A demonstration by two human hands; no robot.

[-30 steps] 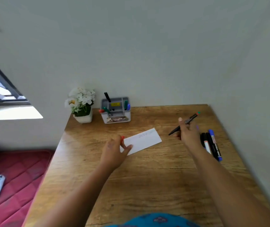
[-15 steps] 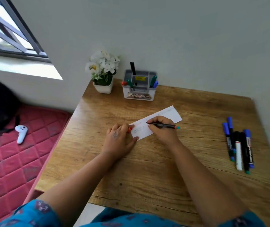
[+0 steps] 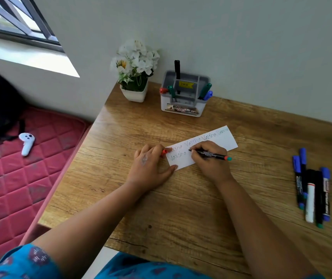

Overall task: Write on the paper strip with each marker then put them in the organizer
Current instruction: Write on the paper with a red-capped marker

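Lying slantwise mid-table, the paper strip [image 3: 201, 147] already bears handwriting. The right hand [image 3: 209, 160] pinches a black marker [image 3: 210, 154], tip on the paper. The left hand [image 3: 151, 166] presses the strip's near end, fingers curled round what looks like an orange cap [image 3: 164, 152]. Spare markers [image 3: 312, 190] lie at the right of the table [image 3: 181, 208]; the organizer [image 3: 183, 97] stands at the far edge beside a flower pot [image 3: 135, 93].

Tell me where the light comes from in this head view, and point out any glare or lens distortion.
Head view: daylight enters from the window at upper left, washing out the sill; a soft sheen lies on the table near the flower pot; wide-angle distortion bends the table edges; the writing on the paper strip stays readable.
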